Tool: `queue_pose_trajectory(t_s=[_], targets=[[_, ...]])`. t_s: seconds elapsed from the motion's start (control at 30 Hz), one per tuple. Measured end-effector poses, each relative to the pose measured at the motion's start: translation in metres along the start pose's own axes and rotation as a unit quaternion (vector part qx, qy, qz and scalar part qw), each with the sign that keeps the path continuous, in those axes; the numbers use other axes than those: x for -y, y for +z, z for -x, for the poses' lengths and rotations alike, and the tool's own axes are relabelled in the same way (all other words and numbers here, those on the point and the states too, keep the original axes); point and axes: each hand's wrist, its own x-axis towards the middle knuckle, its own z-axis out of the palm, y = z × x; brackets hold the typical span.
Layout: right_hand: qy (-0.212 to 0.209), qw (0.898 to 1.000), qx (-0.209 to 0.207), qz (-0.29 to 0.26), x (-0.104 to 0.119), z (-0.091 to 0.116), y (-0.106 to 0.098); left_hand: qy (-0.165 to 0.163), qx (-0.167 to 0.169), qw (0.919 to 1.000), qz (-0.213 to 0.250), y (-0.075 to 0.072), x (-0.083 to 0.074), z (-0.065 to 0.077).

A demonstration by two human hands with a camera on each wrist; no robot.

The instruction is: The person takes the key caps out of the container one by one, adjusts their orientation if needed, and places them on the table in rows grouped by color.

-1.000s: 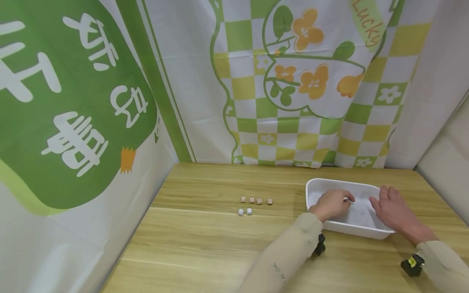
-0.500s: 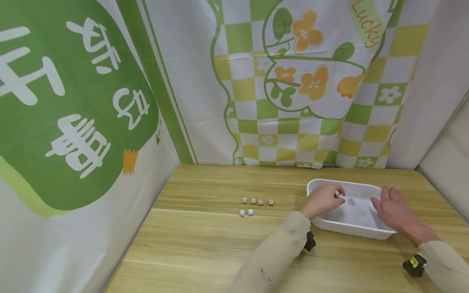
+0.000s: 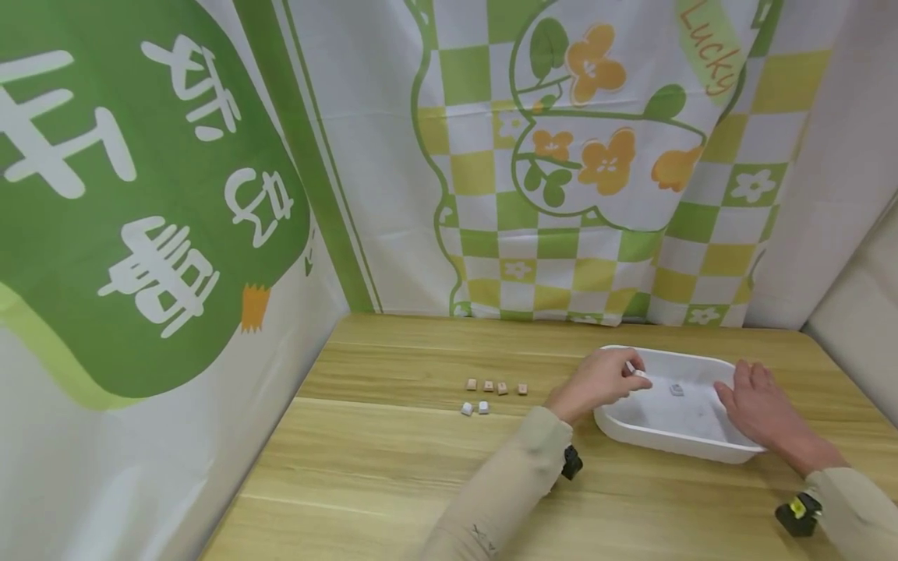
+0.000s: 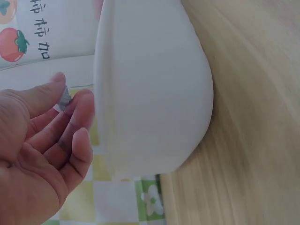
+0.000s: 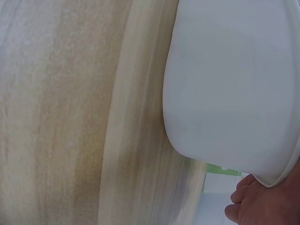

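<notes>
My left hand [image 3: 598, 383] is over the left end of a white plastic tray [image 3: 673, 442]. Between thumb and fingers it pinches a small keycap [image 4: 64, 99], which looks greyish in the left wrist view. Inside the tray lies another grey-white keycap [image 3: 676, 389]. My right hand [image 3: 761, 407] rests on the tray's right rim with its fingers extended. The right wrist view shows the outer wall of the tray [image 5: 229, 89] and part of that hand [image 5: 265, 204].
Left of the tray, several pinkish keycaps [image 3: 489, 386] stand in a row on the wooden table [image 3: 393, 467]. Two white keycaps, one [image 3: 467, 408] beside the other [image 3: 483, 407], are just in front of them. A patterned cloth [image 3: 547, 249] hangs behind the table.
My left hand has lifted and moved left from the tray's middle to its left rim, pinching a keycap. The keycap inside the tray has come into view. The right hand stays on the rim.
</notes>
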Motion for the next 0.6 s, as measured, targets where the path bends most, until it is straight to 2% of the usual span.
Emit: queue_pose_trajectory(t_s=[0.2, 0.4, 0.6], targets=[[-0.003, 1.0, -0.004, 0.012, -0.002, -0.001, 0.002, 0.012, 0.001, 0.9995, 0.028, -0.014, 0.007, 0.011], [-0.013, 1.0, -0.019, 0.02, -0.003, -0.003, 0.001, 0.045, -0.011, 0.9989, -0.004, -0.03, 0.017, 0.022], [-0.007, 1.0, -0.008, 0.01, -0.006, -0.002, 0.003, 0.044, -0.021, 0.9988, -0.007, -0.038, 0.024, 0.033]])
